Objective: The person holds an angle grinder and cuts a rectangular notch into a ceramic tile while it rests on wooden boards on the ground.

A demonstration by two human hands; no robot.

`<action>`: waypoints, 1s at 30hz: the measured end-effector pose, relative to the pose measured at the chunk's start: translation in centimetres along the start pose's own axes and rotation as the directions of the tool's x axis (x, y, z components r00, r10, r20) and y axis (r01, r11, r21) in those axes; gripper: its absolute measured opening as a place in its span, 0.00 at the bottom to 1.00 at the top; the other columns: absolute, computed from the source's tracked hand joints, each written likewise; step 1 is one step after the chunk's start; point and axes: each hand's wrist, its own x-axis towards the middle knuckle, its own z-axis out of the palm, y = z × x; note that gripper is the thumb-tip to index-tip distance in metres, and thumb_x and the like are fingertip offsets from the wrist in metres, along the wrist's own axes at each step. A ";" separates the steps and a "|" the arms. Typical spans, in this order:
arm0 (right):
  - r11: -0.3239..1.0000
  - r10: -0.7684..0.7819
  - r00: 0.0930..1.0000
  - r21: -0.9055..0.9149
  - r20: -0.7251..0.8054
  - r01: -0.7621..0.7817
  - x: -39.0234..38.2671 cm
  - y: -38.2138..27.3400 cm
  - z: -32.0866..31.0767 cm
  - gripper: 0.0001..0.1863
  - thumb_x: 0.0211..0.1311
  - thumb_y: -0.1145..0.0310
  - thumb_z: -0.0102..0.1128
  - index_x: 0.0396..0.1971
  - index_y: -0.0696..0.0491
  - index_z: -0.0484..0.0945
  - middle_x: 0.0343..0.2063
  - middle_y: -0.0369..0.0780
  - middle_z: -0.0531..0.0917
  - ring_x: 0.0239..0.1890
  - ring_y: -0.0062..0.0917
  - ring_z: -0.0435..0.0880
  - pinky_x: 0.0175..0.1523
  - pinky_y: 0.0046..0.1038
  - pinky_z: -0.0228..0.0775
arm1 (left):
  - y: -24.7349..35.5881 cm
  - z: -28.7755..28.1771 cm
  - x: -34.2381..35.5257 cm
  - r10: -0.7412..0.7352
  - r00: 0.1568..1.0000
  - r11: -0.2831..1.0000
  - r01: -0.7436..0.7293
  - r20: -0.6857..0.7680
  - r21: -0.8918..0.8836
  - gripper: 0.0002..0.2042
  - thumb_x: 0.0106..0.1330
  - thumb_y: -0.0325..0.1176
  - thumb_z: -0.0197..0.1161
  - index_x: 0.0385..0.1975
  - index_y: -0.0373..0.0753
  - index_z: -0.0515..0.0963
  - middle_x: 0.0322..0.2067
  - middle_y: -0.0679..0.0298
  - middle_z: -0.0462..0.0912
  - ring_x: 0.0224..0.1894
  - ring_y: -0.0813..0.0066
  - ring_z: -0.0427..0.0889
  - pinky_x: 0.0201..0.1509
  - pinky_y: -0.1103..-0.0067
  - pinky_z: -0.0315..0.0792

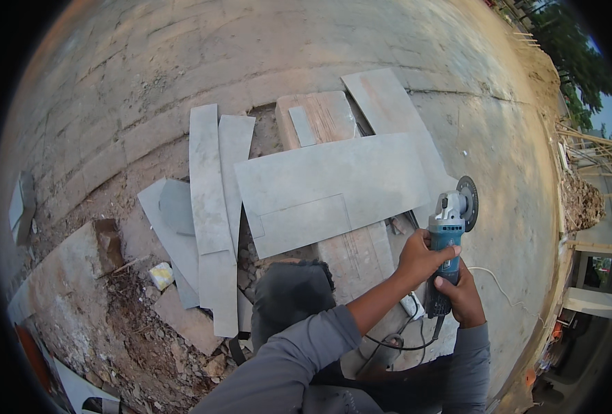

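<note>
Both of my hands are closed round an angle grinder (446, 237) with a teal body and a metal gear head. Its dark cutting disc (468, 203) is at the far end, facing right and standing on edge. My left hand (419, 260) grips the upper body just below the gear head. Lower down, my right hand (466, 297) wraps the dark handle, thumb across it. To the left of the grinder lies a wide grey tile (333, 181) with a rectangular outline drawn on it. The disc is apart from this tile.
Under the tile is a scored block (323, 117). Another tile (388, 103) lies behind; long cut strips (209, 186) lie left. My knee (288, 297) is near the tile's front edge. A power cord (416, 347) trails below the grinder. Rubble (154, 331) covers the lower left.
</note>
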 end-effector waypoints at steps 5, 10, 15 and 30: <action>0.992 -0.004 1.000 -0.127 0.017 0.006 0.2 -2.2 2.6 0.37 0.47 0.66 0.72 0.57 0.61 0.67 0.45 0.40 0.79 0.46 0.24 0.79 0.54 0.27 0.70 | 2.7 -0.8 -0.6 0.054 0.998 0.993 -0.051 -0.028 0.110 0.32 0.49 0.40 0.76 0.47 0.23 0.70 0.41 0.51 0.80 0.43 0.67 0.82 0.48 0.75 0.77; 0.989 -0.098 0.991 -0.100 0.095 0.108 0.8 -1.2 4.4 0.33 0.49 0.69 0.71 0.55 0.61 0.68 0.43 0.39 0.79 0.44 0.22 0.79 0.50 0.25 0.72 | 2.4 -3.1 -1.3 0.133 0.982 0.977 -0.107 -0.137 0.185 0.35 0.45 0.47 0.77 0.45 0.25 0.71 0.40 0.49 0.81 0.42 0.63 0.83 0.47 0.73 0.76; 0.988 -0.128 0.974 -0.065 0.188 0.142 1.9 1.0 4.9 0.30 0.49 0.72 0.71 0.53 0.61 0.69 0.42 0.39 0.80 0.43 0.22 0.80 0.50 0.25 0.72 | 1.9 -4.2 -2.6 0.169 0.950 0.957 -0.095 -0.262 0.274 0.37 0.44 0.50 0.76 0.47 0.27 0.71 0.41 0.49 0.81 0.42 0.60 0.83 0.48 0.72 0.76; 0.946 -0.257 0.927 0.267 0.274 0.184 2.9 7.0 2.5 0.24 0.48 0.73 0.71 0.46 0.60 0.73 0.38 0.37 0.81 0.39 0.20 0.80 0.46 0.23 0.72 | -0.3 -3.1 -4.8 0.362 0.914 0.870 -0.261 -0.182 0.419 0.35 0.53 0.51 0.74 0.47 0.24 0.70 0.40 0.51 0.80 0.43 0.68 0.82 0.47 0.76 0.76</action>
